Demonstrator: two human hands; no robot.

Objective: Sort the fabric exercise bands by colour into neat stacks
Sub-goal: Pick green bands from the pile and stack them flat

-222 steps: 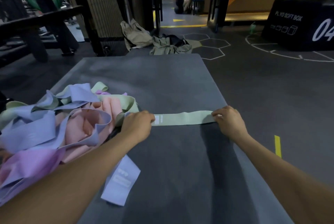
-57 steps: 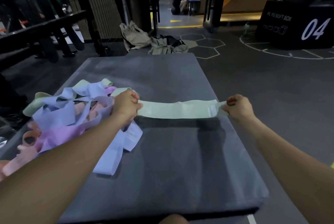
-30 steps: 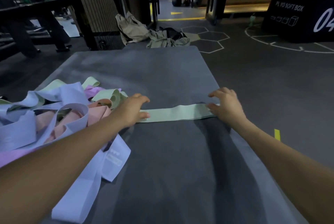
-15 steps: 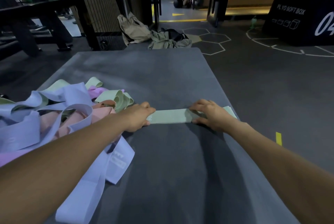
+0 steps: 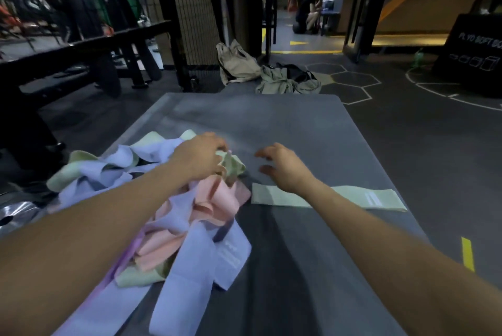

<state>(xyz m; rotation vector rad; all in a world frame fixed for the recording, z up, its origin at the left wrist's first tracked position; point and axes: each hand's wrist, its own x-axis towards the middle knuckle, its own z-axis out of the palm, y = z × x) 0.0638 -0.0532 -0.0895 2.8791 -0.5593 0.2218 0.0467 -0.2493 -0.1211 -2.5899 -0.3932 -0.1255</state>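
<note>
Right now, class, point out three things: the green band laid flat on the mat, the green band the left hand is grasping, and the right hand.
Flat green band (image 5: 380,198), head view: right half, near its label.
Grasped green band (image 5: 234,166), head view: bunched fold.
Right hand (image 5: 285,168), head view: back of hand.

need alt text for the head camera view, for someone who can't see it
A person's left hand grips a green band at the far edge of a tangled pile of lilac, pink and green bands on a grey mat, while the right hand hovers open beside it. One green band lies flattened on the mat to the right, partly under the right forearm.
</note>
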